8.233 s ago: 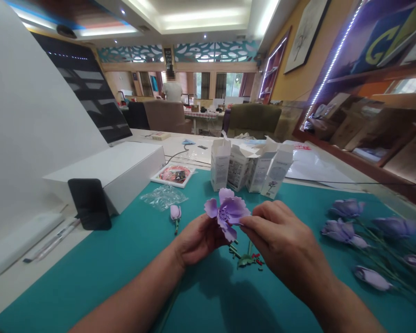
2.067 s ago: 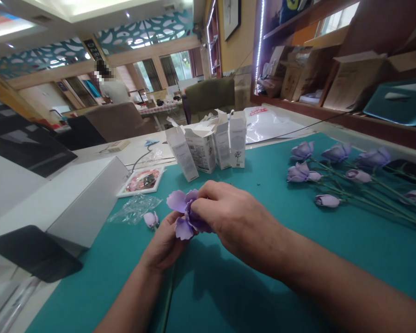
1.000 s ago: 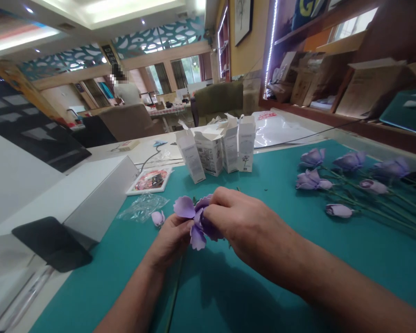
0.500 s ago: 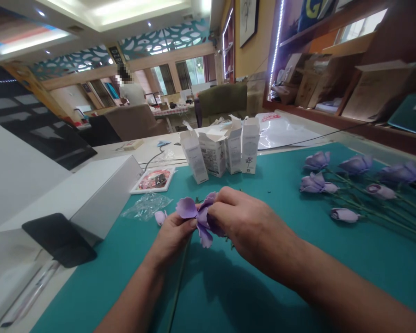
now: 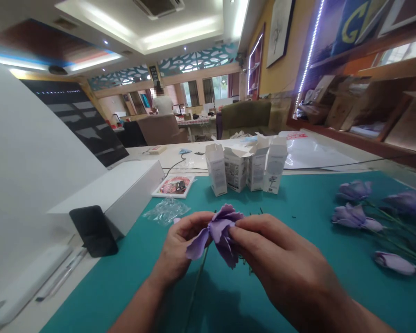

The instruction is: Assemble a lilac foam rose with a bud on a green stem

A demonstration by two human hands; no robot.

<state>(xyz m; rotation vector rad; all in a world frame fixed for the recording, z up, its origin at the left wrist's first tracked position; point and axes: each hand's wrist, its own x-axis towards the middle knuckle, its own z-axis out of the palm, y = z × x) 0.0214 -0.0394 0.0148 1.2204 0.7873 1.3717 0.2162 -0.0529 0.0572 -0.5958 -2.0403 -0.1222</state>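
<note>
Between my hands is a purple artificial flower [image 5: 222, 231] with scalloped petals, its green stem [image 5: 197, 282] slanting down toward me. My left hand [image 5: 176, 247] is closed on the flower's base from the left. With thumb and fingers, my right hand [image 5: 280, 254] pinches a petal on the right side. Small green pieces lie on the mat, partly hidden behind my right hand. Just a sliver of a pale bud shows past my left fingers.
Several opened white cartons [image 5: 244, 169] stand at the mat's back edge. Finished-looking purple flowers [image 5: 353, 215] lie at right. A crumpled plastic bag [image 5: 167, 211], a framed picture [image 5: 174, 186], a leaning phone [image 5: 93, 231] and a white box [image 5: 125, 189] sit at left. A person [image 5: 163, 102] is far behind.
My view has swung left and levelled. The flower has turned in my hands, a petal now hanging to the lower left. My right fingers have shifted from covering its centre to its right-hand petal.
</note>
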